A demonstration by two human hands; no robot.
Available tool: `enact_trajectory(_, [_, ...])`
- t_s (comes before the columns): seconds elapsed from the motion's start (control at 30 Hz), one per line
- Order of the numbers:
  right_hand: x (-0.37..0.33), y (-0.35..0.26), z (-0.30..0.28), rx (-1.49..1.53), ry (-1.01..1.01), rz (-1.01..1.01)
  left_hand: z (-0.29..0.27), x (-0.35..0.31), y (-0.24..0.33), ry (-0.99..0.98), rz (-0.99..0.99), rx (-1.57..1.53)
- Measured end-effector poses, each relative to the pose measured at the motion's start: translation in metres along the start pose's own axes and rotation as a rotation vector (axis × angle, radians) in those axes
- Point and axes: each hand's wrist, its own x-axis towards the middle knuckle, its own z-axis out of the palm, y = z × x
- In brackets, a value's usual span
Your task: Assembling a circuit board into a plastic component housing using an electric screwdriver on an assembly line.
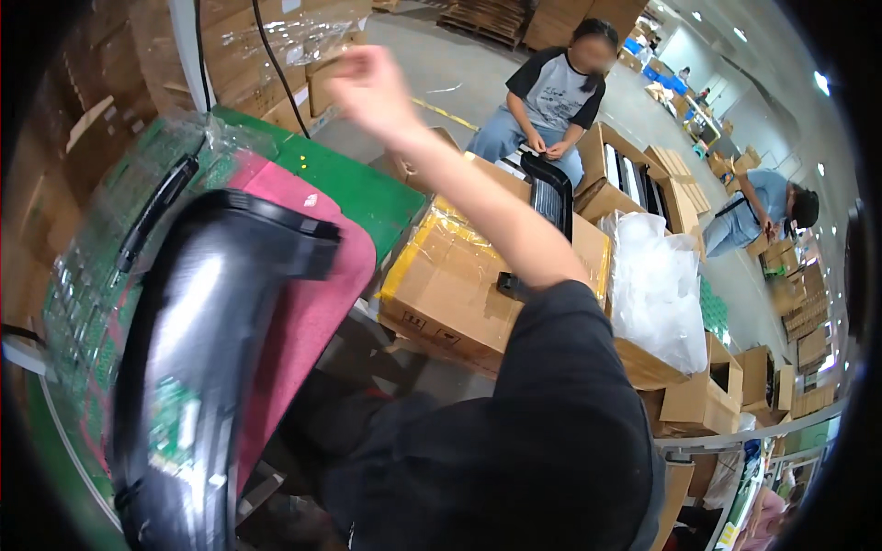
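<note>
My right hand (366,87) is raised at the upper middle, above the far side of the green worktable (358,188). It is blurred by motion; its fingers look curled, but whether they hold anything cannot be made out. A long, curved, glossy black plastic shell (211,285) lies over the pink mat (317,303) on the left, well apart from this hand. Beyond the shell, a black electric screwdriver (161,211) hangs at a slant on its cord. My left hand is out of view.
Clear plastic film (78,266) lies along the worktable's left side. At the right, a taped carton (459,285) bears a black tray-like part (551,197); a box of white plastic bags (654,294) stands beside it. A seated co-worker (560,101) is behind the carton.
</note>
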Motion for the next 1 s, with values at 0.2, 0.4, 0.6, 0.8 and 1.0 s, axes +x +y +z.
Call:
enact_trajectory(0.2, [-0.077, 0.182, -0.236, -0.969, 0.279, 0.303, -0.06, 0.013, 0.026, 0.34, 0.315, -0.534])
enact_trajectory(0.4, [-0.213, 0.215, -0.25, -1.319, 0.437, 1.206, -0.031, 0.023, 0.102, 0.494, 0.061, -0.567])
enact_trajectory(0.6, [-0.283, 0.22, -0.267, -1.338, 0.093, 1.312, -0.248, 0.07, 0.038, 0.146, -0.015, -0.926])
enact_trajectory(0.8, [-0.268, 0.258, -0.326, -1.286, 0.031, 0.638, -0.128, 0.097, 0.04, 0.349, -0.27, -0.77])
enact_trajectory(1.0, [-0.215, 0.119, -0.207, -0.598, 0.053, 0.134, 0.022, 0.113, 0.049, -0.261, -0.22, -0.277])
